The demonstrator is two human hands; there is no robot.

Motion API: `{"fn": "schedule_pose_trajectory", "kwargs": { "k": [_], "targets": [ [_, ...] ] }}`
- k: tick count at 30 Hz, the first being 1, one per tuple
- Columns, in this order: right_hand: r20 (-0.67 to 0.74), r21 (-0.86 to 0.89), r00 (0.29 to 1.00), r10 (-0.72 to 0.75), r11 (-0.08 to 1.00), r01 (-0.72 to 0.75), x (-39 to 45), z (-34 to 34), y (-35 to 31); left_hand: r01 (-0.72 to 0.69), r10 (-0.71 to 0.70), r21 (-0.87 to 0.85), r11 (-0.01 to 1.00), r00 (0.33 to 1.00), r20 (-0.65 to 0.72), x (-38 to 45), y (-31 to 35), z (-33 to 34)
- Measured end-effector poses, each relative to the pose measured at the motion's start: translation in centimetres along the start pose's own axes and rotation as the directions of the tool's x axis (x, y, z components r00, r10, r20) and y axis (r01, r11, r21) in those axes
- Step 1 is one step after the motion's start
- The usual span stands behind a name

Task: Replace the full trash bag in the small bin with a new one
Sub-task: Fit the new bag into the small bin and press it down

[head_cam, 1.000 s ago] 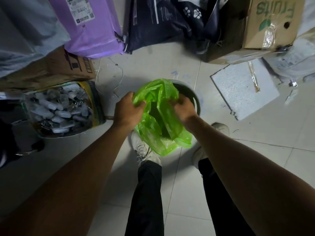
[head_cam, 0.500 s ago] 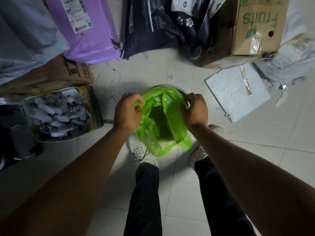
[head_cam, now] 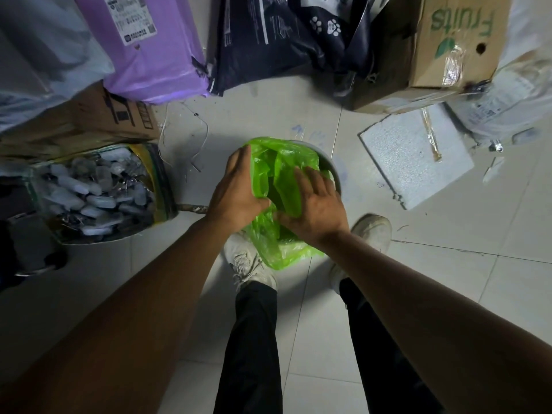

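step: lining, judged near the end | green trash bag sits in small bin on the floor just ahead of the shoes, near edge hanging loose outside | left hand: fingers straight, pressing film to left rim | right hand: spread flat, pushing film down inside, gripping nothing | next: probably fold the loose edge evenly round the rim

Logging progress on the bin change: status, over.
Left hand and right hand open, pressing thin green plastic bag into small grey round bin. Bag loose, edge hanging over near rim. White foam slab lies apart, right of bin.
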State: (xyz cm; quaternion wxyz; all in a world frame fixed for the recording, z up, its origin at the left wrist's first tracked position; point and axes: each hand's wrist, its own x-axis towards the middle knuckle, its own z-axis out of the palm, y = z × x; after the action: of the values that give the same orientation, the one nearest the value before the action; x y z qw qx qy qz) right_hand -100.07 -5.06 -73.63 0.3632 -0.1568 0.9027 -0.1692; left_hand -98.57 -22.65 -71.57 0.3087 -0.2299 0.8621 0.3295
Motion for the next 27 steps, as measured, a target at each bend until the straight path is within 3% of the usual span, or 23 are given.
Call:
{"fn": "schedule_pose_trajectory", "kwargs": {
  "k": [5, 11, 16, 20, 27],
  "targets": [
    [0.209, -0.233, 0.973, 0.094, 0.971, -0.044, 0.2, 0.4, 0.7, -0.030, 0.030, 0.008, 1.000, 1.000, 0.008, 0.1, -0.6, 0.3],
    [-0.059, 0.030, 0.992, 0.108, 0.994, -0.106, -0.4, -1.2, 2.1, -0.044, 0.061, 0.143, 0.989, 0.991, -0.115, -0.3, -1.9, 0.0],
    [-0.301, 0.357, 0.908, 0.290, 0.918, -0.175, 0.2, -2.2, 2.8, -0.038, 0.060, 0.099, 0.994, 0.970, -0.235, -0.7, -2.0, 0.3],
    [-0.268, 0.310, 0.903, 0.335, 0.918, -0.248, 0.9, -2.6, 3.5, -0.044, 0.055, 0.049, 0.998, 0.969, -0.241, 0.0, -1.9, 0.5],
    [-0.266, 0.297, 0.928, 0.263, 0.938, -0.180, 1.1, -3.0, 3.9, 0.044, -0.038, 0.033, 0.999, 0.986, -0.163, 0.9, -1.3, 0.4]
  ]
}}
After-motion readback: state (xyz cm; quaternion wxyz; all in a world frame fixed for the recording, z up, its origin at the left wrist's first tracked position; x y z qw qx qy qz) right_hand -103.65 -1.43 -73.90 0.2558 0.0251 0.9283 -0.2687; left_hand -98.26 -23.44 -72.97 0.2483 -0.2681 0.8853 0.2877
